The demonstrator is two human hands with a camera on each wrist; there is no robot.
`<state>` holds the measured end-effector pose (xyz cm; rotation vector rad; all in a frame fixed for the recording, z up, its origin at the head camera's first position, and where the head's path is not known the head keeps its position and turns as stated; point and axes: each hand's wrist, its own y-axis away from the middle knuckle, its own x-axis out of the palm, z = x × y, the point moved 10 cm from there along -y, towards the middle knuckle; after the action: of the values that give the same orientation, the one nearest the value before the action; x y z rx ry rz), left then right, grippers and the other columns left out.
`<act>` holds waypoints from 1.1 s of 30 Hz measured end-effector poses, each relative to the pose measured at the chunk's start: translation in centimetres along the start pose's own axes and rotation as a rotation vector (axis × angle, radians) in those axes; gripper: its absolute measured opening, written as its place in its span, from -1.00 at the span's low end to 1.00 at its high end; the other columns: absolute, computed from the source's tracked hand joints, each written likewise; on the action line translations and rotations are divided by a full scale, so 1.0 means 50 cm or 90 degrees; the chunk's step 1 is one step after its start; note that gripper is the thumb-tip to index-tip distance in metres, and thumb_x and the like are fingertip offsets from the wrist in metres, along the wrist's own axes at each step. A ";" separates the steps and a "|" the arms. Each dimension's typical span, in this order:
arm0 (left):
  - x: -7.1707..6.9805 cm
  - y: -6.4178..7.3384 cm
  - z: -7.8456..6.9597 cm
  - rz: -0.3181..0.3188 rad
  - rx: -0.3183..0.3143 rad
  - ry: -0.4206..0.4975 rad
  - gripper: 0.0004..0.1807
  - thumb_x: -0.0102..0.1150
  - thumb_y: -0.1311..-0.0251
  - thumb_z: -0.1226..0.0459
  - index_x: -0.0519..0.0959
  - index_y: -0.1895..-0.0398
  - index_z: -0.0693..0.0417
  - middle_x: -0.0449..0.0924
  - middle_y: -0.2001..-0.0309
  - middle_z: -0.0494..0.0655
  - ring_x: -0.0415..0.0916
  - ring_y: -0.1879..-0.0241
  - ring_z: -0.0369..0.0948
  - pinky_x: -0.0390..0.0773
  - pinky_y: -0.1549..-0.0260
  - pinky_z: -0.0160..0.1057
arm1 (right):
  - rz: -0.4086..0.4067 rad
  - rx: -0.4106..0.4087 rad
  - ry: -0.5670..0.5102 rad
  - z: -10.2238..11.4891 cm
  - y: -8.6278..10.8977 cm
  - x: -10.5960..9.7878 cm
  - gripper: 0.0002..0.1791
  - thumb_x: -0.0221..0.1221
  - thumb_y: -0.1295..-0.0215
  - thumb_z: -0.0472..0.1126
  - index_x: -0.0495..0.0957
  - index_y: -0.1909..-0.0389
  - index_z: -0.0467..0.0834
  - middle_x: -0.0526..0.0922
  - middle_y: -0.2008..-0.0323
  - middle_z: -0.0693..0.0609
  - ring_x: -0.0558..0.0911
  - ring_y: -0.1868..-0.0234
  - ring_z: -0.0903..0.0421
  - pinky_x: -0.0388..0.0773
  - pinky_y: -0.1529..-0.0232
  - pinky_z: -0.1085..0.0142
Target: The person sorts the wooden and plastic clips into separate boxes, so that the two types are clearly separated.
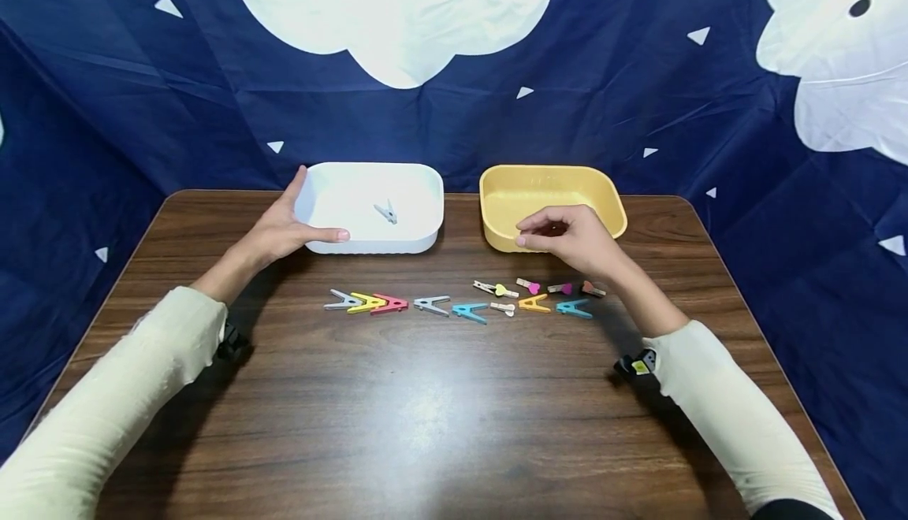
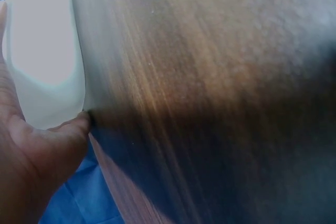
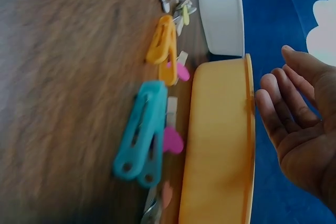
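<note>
My left hand [image 1: 279, 228] spreads straight fingers about the left end of the white bin [image 1: 429, 234], the thumb along its front rim. One grey-blue clothespin [image 1: 386, 212] lies inside that bin. Over the front of the yellow bin [image 1: 613, 217] hovers my right hand [image 1: 578, 238], its fingers loosely bent and parted from the thumb, with nothing between them. On the table before the bins is a row of clothespins: plastic ones, such as a red one [image 1: 389, 304] and a blue one [image 3: 139, 129], and small wooden ones with hearts, one of them pink [image 3: 173, 141].
The bins stand side by side at the back edge of the brown wooden table [image 1: 397, 394], with a narrow gap between. Behind them hangs a dark blue cloth [image 1: 454, 126] with white cloud shapes. A small wrist camera [image 1: 638, 364] sits at my right cuff.
</note>
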<state>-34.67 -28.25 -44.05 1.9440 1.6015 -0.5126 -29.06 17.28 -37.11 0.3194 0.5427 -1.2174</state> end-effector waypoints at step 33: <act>-0.003 -0.001 0.000 0.005 0.000 -0.005 0.71 0.78 -0.13 -0.08 -0.59 -0.85 -0.33 -0.55 -0.88 -0.11 -0.46 -0.89 0.05 -0.23 -0.84 0.28 | 0.063 0.057 0.040 -0.141 0.134 -0.070 -0.80 0.56 -0.43 -0.18 0.91 0.02 -0.16 0.90 0.29 0.10 0.67 0.33 0.32 0.65 0.32 0.39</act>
<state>-34.77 -28.36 -43.99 1.9449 1.5890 -0.5153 -25.16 25.82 -41.38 0.4575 0.5217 -1.1416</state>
